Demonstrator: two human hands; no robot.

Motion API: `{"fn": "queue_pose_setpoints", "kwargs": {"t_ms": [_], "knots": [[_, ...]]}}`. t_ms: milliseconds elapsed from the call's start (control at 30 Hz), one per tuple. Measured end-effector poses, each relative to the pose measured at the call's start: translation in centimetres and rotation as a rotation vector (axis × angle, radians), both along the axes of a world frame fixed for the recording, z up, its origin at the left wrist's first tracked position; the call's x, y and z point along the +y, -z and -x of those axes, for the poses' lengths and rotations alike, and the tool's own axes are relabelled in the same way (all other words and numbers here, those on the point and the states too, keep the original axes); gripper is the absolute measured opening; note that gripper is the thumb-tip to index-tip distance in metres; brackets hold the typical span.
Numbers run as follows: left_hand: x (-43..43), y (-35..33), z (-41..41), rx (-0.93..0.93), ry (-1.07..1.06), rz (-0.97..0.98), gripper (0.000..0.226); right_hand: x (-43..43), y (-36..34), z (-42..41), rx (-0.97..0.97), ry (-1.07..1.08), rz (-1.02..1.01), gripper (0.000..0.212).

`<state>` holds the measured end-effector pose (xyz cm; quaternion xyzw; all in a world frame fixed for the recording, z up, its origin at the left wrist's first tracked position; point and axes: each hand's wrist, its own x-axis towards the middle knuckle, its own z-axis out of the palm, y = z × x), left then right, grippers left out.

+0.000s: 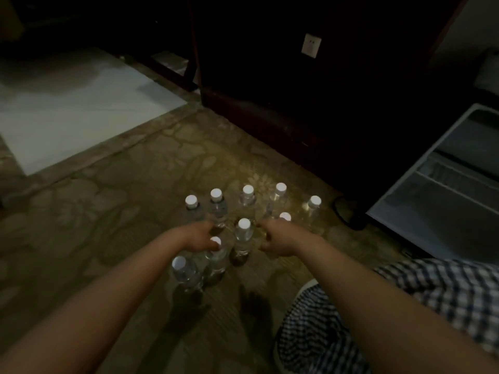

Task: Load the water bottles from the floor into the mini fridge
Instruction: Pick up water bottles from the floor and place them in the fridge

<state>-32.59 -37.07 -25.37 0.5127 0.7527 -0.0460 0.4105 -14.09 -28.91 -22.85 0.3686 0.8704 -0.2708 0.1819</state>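
Several clear water bottles [244,233] with white caps stand in a cluster on the patterned carpet. My left hand [198,238] reaches into the cluster and curls round the neck of a near bottle [217,255], whose cap shows at my fingers. My right hand [276,238] hovers just right of the middle bottle with loosely curled fingers and nothing visible in them; another cap [285,217] peeks out behind it. The mini fridge [432,209] stands open at the right, its shelf and pale interior in view. The light is dim and the hands are slightly blurred.
A dark wooden cabinet [297,90] stands behind the bottles, with a wall socket [311,45] above. White tiled floor [67,103] lies at the left. A dark cable [340,209] runs by the fridge's corner. My checked clothing [432,292] fills the lower right.
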Motion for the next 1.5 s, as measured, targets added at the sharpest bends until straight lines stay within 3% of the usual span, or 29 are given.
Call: {"fn": "queue_pose_setpoints", "kwargs": {"t_ms": [133, 300, 700, 1233, 1500], "knots": [[-1.6, 3.2, 1.6, 0.008, -0.078, 0.06, 0.061, -0.4, 2.9, 1.8, -0.013, -0.041, -0.02, 0.05], [-1.5, 6.7, 3.3, 0.08, -0.017, 0.11, 0.077, -0.9, 5.9, 3.4, -0.052, -0.096, -0.006, 0.049], [-0.2, 10.3, 3.1, 0.092, 0.062, 0.026, 0.068, -3.0, 11.5, 6.7, 0.141, 0.058, 0.159, 0.053], [-0.5, 10.9, -0.1, -0.117, 0.099, -0.029, 0.072, -3.3, 12.2, 4.4, 0.173, 0.151, 0.139, 0.042], [-0.3, 10.8, -4.5, -0.522, -0.069, -0.137, 0.063, -0.4, 7.6, 0.9, 0.032, 0.052, 0.004, 0.033]]}}
